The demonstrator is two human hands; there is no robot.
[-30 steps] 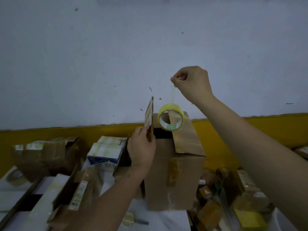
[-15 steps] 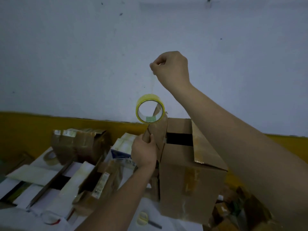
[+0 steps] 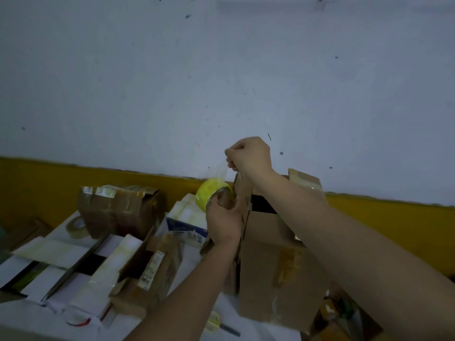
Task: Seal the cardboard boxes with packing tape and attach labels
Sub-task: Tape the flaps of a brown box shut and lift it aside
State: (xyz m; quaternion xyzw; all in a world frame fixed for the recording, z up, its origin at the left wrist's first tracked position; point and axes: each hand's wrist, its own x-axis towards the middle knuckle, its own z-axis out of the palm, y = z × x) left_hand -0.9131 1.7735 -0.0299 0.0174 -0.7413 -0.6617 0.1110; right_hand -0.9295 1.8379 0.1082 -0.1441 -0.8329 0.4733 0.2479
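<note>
1. Yellow-edged, the round roll of clear packing tape (image 3: 212, 193) sits just left of the tall brown cardboard box (image 3: 275, 262), level with its open top.
2. Gripping the roll from below, the left hand (image 3: 222, 222) has its fingers curled round the core and its thumb by the box's upright left flap (image 3: 242, 193).
3. Above it, the right hand (image 3: 248, 156) is clenched, pinching the free end of a clear strip of tape (image 3: 219, 171) that runs down to the roll.
4. That box stands on the white counter (image 3: 61, 326), its top flaps raised and its dark inside showing.
5. To the left lie a taped brown carton (image 3: 118, 207), a second pale tape roll (image 3: 76, 226) and flat white boxes (image 3: 61, 267).
6. Near the front edge lies a small yellow-handled tool (image 3: 216, 323).
</note>
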